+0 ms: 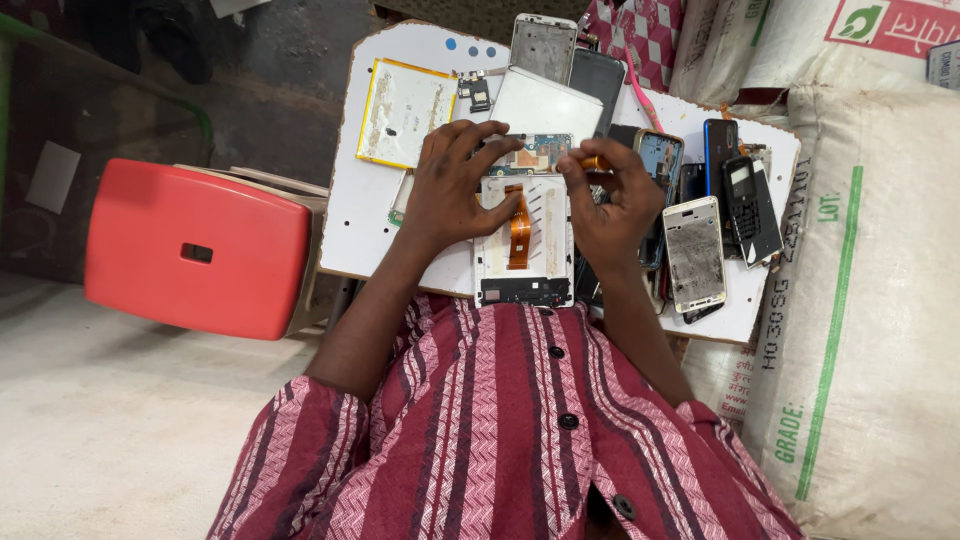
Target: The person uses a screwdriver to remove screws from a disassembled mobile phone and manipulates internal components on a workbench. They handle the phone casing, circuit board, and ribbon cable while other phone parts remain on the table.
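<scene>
On the white work board (pixel 345 230), just in front of the person's chest, an opened phone chassis (pixel 525 240) is being worked on: back removed, orange flex cable (pixel 518 230) running down its middle, circuit board (pixel 540 153) exposed at the far end. The chassis is being pinned flat by the left hand (pixel 450 185), fingers spread apart, fingertips pressing near its top-left corner. A small orange-handled tool (pixel 592 161), probably a screwdriver, is being pinched between thumb and fingers of the right hand (pixel 615 200), fingers closed together on it, tip being aimed toward the circuit board; the tip itself is hidden, so contact cannot be told.

Step judged: the board is being unfastened or pried at the top of the chassis. Next move calls for steady downward pressure from the left hand and a fine, controlled twist or lever from the right, with the flex cable kept clear.

Farther out: a yellow-edged battery (pixel 405 112) is lying to the left on the board, a white back panel (pixel 545 100) beyond the chassis, other stripped phones (pixel 693 252) being kept to the right. A red stool (pixel 195 248) is standing left of the board, printed sacks (pixel 870 300) are lying on the right
</scene>
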